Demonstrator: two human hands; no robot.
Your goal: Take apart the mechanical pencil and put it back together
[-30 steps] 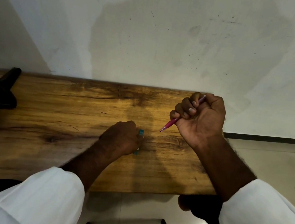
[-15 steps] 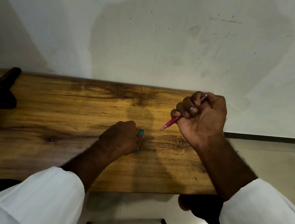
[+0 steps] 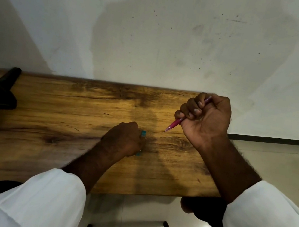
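Head view: the right hand [image 3: 206, 121] is raised over the far right end of the wooden table [image 3: 62, 110], fingers curled tightly round the pink mechanical pencil [image 3: 174, 125]. The pencil runs through the fist, its tip slanting down and left toward the tabletop without touching it. The left hand [image 3: 122, 140] rests knuckles-up on the table, just beside the pencil's tip, fingers curled over a teal piece [image 3: 143, 133] whose two ends show past the hand.
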